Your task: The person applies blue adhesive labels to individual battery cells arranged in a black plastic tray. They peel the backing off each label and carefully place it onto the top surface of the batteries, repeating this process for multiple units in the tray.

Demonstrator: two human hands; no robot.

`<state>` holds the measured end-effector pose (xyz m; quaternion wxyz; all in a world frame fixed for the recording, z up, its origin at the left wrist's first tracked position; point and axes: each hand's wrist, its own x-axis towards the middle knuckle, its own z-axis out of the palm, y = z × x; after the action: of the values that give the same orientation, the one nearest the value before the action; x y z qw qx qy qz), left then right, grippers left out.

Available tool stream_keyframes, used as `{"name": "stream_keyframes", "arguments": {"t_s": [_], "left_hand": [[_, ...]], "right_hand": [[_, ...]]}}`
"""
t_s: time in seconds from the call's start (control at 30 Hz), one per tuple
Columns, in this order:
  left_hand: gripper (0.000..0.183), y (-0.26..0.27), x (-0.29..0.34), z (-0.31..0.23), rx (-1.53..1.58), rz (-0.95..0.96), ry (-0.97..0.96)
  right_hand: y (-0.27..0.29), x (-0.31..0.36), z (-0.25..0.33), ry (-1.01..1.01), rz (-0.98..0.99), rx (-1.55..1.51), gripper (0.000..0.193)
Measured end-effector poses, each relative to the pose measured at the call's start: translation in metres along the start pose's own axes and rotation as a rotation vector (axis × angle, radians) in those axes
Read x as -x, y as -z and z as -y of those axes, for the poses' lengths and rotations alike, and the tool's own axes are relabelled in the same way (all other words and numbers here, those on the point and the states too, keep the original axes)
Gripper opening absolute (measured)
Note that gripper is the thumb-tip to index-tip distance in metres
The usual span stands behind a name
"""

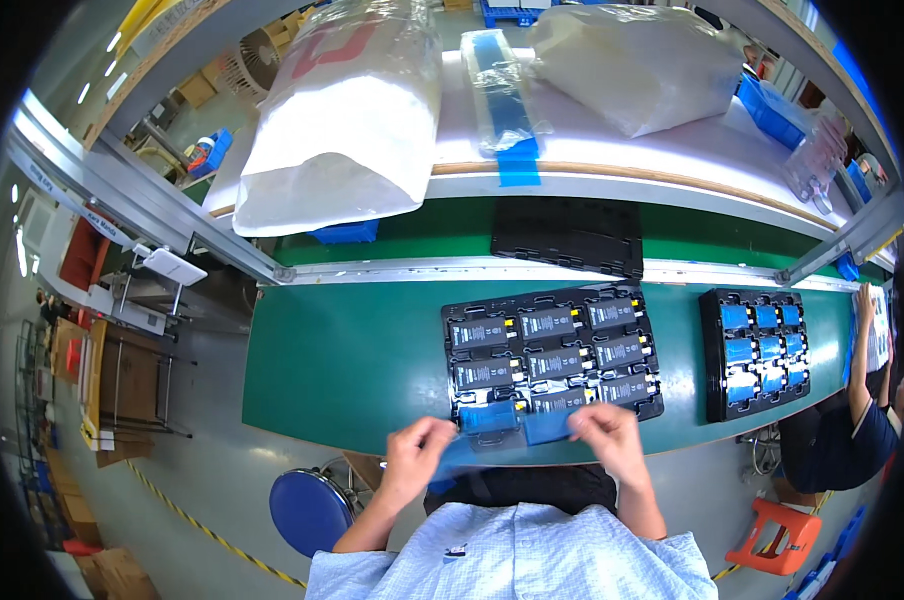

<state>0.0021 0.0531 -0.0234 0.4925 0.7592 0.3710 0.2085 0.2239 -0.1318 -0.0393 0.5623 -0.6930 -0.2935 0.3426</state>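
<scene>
A black plastic tray (552,297) lies in front of me on the green bench, with several flat black batteries (545,321) in its pockets. At the tray's near left, one battery looks blue, covered by a blue film (488,416). My right hand (612,440) is closed in a pinch on the left-reaching piece of blue film (547,426), held over the near edge of the tray. Just left of the tray's near corner, my left hand (419,455) is also pinched, at a translucent blue film strip (456,457) that hangs by its fingertips.
To the right stands a second black tray (713,355) with several blue-covered pieces. A black tray (567,238) leans under the shelf, where white bags (342,130) and wrapped blue strips (497,85) lie. A blue stool (312,510) stands left; a co-worker (842,440) sits far right.
</scene>
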Motion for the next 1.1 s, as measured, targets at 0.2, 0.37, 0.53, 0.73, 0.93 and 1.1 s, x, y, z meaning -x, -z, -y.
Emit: {"name": "stream_keyframes", "arguments": {"t_s": [0.2,0.37,0.53,0.73,0.93,1.1], "left_hand": [[0.02,0.013,-0.004,0.027,-0.195,0.103,-0.103],[0.047,-0.007,-0.008,0.03,-0.475,0.134,-0.193],[0.05,-0.012,-0.01,0.035,-0.538,0.129,-0.198],[0.052,-0.017,-0.01,0.041,-0.508,0.096,-0.233],[0.052,-0.017,-0.01,0.041,-0.498,0.09,-0.233],[0.051,-0.015,-0.012,0.037,-0.5,0.081,-0.244]], "right_hand": [[-0.008,-0.046,0.001,-0.117,-0.107,-0.049,0.017],[-0.058,-0.075,-0.008,-0.112,0.058,0.014,0.023],[-0.079,-0.085,-0.008,-0.09,0.007,0.141,0.023],[-0.088,-0.081,-0.009,-0.062,-0.068,0.224,0.024],[-0.091,-0.081,-0.006,-0.048,-0.082,0.243,0.024],[-0.091,-0.081,-0.008,-0.032,-0.088,0.245,0.023]]}}
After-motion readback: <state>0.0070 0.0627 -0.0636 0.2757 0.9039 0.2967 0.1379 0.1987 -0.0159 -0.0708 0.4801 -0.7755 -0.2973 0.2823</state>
